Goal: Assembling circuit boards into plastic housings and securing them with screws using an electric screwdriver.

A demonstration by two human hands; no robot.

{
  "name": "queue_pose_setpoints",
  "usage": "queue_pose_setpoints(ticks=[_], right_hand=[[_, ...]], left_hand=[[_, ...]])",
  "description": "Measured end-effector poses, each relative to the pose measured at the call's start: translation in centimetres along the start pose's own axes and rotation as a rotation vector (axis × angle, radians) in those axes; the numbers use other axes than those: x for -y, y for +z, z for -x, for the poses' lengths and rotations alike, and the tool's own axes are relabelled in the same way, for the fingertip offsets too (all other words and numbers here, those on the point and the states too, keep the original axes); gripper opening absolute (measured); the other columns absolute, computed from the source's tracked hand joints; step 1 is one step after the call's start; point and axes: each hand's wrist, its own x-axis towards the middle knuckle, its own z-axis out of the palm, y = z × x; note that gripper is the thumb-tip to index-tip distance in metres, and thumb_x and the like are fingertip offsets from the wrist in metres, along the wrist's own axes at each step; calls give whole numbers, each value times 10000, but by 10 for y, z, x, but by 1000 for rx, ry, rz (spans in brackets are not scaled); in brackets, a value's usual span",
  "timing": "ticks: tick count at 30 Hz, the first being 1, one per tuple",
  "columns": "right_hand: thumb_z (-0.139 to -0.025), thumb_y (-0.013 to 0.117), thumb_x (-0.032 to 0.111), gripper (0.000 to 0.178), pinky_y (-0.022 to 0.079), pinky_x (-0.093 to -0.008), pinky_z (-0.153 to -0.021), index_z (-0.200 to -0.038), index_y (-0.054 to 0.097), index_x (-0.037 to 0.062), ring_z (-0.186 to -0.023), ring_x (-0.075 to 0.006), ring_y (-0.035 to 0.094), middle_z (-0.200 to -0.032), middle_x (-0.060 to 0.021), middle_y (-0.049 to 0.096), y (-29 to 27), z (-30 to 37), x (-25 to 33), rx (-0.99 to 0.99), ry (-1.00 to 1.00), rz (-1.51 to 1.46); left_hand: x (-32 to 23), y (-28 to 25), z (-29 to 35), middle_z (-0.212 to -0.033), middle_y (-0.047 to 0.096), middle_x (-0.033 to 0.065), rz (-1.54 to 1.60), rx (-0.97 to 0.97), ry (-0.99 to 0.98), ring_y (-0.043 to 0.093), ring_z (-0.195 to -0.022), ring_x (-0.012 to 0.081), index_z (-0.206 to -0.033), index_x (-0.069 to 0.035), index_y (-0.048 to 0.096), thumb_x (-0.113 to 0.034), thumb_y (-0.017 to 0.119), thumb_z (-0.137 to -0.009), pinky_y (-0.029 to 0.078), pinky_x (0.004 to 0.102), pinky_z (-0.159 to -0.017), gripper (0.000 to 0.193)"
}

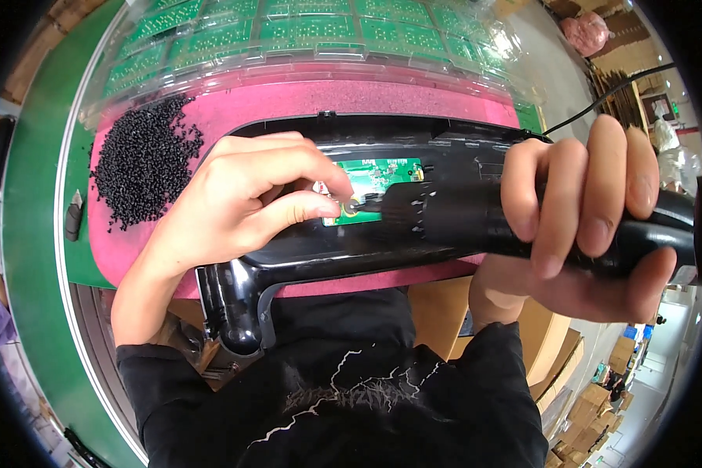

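A green circuit board (376, 173) lies inside a long black plastic housing (327, 251), which rests on a pink mat in front of me. My right hand (581, 207) is wrapped round a black electric screwdriver (464, 210), held nearly level with its bit pointing left at the board. The bit's tip is near a round hole at the board's lower part. Beside that tip, my left hand (230, 191) has thumb and index finger brought close together over the board's left edge. Whatever they pinch, if anything, is too small and hidden to name.
A heap of small black screws (147, 160) sits on the mat's left side. Clear plastic trays of green boards (327, 35) span the back of the table. A small dark tool (74, 217) lies at the left. A black cable (612, 93) rises at the right, near cardboard boxes (585, 417).
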Motion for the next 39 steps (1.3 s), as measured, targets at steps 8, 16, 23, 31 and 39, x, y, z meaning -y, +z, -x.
queue_pose_setpoints(ticks=[8, 16, 23, 31, 39], right_hand=[[-885, 577, 336, 332, 364, -282, -524, -1001, 467, 45, -488, -107, 432, -771, -40, 491, -26, 16, 11, -99, 232, 437], [-831, 641, 335, 357, 363, -256, -501, -979, 465, 62, -483, -92, 431, -744, -22, 493, -38, 17, 4, 21, 260, 359], [-790, 709, 352, 405, 367, -244, -485, -969, 468, 79, -471, -73, 435, -711, -6, 486, -24, 19, 8, -62, 310, 420], [-742, 761, 84, 225, 467, -239, -581, -900, 623, 4, -687, -51, 562, -756, 7, 617, -33, 15, 20, -127, 366, 476], [-779, 784, 90, 216, 467, -256, -588, -894, 617, 19, -655, -80, 575, -760, -4, 612, -35, 20, 25, -67, 310, 278]], left_hand=[[1, 2, 2, -972, 665, 99, -278, 57, -47, 616, -833, 242, -1026, -7, 652, -57, 763, -750, 520, 342, -716, 302], [2, 3, 2, -955, 661, 111, -324, 113, -78, 627, -879, 291, -1005, 2, 645, -55, 769, -715, 519, 375, -770, 320], [-10, 6, -5, -932, 664, 126, -362, -30, -1, 635, -871, 292, -972, 12, 646, -4, 732, -735, 507, 372, -770, 253], [-29, -3, -15, -1038, 637, 150, -617, -211, -78, 606, -1016, 292, -1032, 20, 637, 14, 651, -815, 451, 361, -915, 217], [-25, 9, -5, -1095, 632, 197, -642, -65, -173, 595, -1049, 355, -1133, 43, 587, -33, 580, -905, 423, 391, -961, 241]])
